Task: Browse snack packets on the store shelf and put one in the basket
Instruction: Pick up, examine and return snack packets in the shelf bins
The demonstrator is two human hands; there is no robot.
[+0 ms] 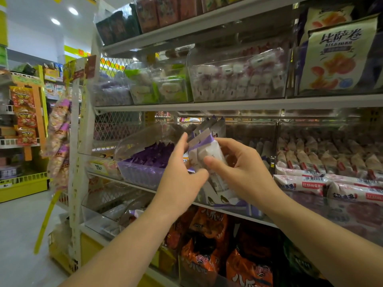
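**One white snack packet (207,149) held up at a store shelf (207,104)**

Pinched between both grips, just in front of the middle row of bins. Semi-clear white wrap, purple band across the top end, pale contents showing through. Nearly upright, long axis running top to bottom, purple end leaning up and left toward the shelf.

At the left grip (182,168), fingers straight along the packet's left edge, thumb pressed to its front. At the right grip (238,166), thumb on the front, fingers curled behind.

Just behind, matching packets (215,126) standing on end. To the left, a lavender bin (141,175) under a clear hood, full of purple packets (153,156). Above, a clear tub (277,88) of white-and-pink wrapped pieces (234,79). To the right, long pink-and-white packets (306,181). Below, orange bags (207,251).
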